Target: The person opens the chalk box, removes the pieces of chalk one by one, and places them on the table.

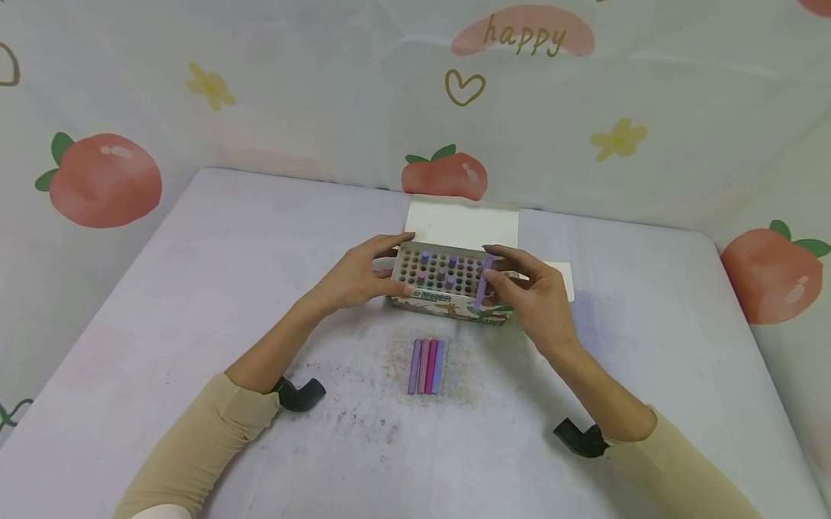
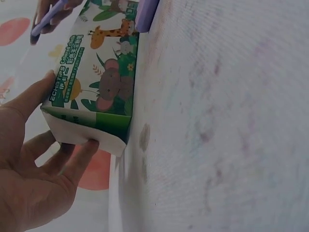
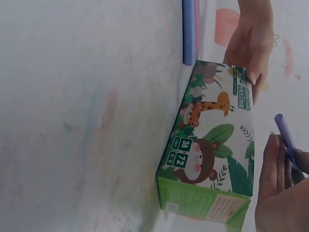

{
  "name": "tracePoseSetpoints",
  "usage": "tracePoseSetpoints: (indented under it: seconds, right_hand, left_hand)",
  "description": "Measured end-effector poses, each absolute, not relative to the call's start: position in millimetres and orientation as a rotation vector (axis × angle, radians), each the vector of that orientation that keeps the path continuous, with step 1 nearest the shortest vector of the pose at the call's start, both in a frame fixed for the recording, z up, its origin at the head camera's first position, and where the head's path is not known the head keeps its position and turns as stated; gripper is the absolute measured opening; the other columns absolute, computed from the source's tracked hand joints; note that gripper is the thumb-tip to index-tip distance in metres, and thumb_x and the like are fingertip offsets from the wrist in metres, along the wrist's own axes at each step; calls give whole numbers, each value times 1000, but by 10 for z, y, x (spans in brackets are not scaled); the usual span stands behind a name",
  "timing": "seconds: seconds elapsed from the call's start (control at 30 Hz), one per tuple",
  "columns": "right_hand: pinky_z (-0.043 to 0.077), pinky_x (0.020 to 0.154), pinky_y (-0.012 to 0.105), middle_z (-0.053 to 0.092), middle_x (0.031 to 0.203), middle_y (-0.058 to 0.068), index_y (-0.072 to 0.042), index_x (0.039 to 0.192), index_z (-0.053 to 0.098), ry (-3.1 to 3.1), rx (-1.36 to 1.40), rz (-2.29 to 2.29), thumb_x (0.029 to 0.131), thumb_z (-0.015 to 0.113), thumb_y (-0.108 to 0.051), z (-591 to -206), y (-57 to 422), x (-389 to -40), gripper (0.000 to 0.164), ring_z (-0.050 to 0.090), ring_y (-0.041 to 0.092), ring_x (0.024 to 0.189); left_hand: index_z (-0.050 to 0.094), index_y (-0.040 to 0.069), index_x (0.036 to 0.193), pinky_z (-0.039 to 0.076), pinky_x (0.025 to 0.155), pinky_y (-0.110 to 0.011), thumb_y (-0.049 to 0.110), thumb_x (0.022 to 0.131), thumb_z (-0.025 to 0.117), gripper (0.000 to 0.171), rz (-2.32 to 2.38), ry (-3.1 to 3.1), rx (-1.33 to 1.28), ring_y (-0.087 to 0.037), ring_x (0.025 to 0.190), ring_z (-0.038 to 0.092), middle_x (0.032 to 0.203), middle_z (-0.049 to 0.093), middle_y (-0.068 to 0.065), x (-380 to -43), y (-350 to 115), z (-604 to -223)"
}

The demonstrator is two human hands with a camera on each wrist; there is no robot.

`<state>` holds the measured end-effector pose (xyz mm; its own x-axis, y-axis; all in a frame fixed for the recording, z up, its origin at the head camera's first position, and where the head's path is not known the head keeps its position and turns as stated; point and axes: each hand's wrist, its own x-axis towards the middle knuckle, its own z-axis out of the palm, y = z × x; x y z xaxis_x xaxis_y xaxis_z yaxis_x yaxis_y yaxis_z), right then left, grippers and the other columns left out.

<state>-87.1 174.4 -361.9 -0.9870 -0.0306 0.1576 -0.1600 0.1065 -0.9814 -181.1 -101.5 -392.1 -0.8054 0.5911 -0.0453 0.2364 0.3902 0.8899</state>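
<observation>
A printed cardboard chalk box [image 1: 424, 301] stands with its top open, showing a grid of holes with a few purple and pinkish chalks upright in it. At its left end my left hand [image 1: 350, 278] holds the box, thumb at the front edge and fingers around the side and the back. Over the box's right part, my right hand [image 1: 544, 305] pinches a purple chalk stick [image 1: 483, 284] between thumb and fingers. That stick is tilted above the holes, also visible in the right wrist view as a purple chalk [image 3: 286, 133].
Several chalk sticks [image 1: 426, 366] in purple, pink, magenta and blue lie side by side in front of the box. Behind it the white lid flap [image 1: 462, 221] is folded back, and another flap [image 1: 560, 279] sticks out at right. Chalk dust marks the white tabletop [image 1: 354, 475].
</observation>
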Motion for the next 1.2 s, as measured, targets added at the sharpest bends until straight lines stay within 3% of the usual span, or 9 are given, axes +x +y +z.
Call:
tracePoseSetpoints:
  seconds: [0.27, 0.67, 1.0, 1.2]
  right_hand:
    - [63, 72, 46, 61, 101, 12, 6, 131, 58, -2279, 157, 2108, 94, 67, -2, -3646, 1741, -796, 40, 71, 17, 76]
    - [64, 75, 43, 61, 110, 12, 7, 130, 59, -2329, 102, 2218, 92, 68, 1, -3694, 1723, -669, 39, 70, 15, 83]
    - [64, 72, 45, 62, 114, 27, 5, 128, 62, -2407, 109, 2268, 90, 69, 4, -3795, 1659, -558, 39, 70, 17, 84]
    - [64, 72, 46, 61, 119, 27, 4, 129, 61, -2440, 100, 2309, 90, 68, 5, -3848, 1612, -506, 40, 71, 17, 87]
  left_hand:
    - [38, 24, 155, 48, 108, -36, 25, 82, 84, 86, 1393, 2291, 694, -27, 141, 37, 155, 36, -5, -1806, -1006, -3906]
    - [38, 27, 154, 50, 106, -36, 27, 82, 85, 86, 1379, 2299, 694, -26, 140, 38, 154, 37, -3, -1805, -999, -3883]
    - [38, 27, 154, 50, 106, -35, 28, 82, 84, 85, 1376, 2293, 695, -26, 140, 38, 156, 34, -2, -1799, -993, -3872]
    - [38, 28, 154, 49, 106, -36, 29, 82, 84, 86, 1380, 2293, 687, -27, 140, 37, 157, 33, -2, -1796, -996, -3875]
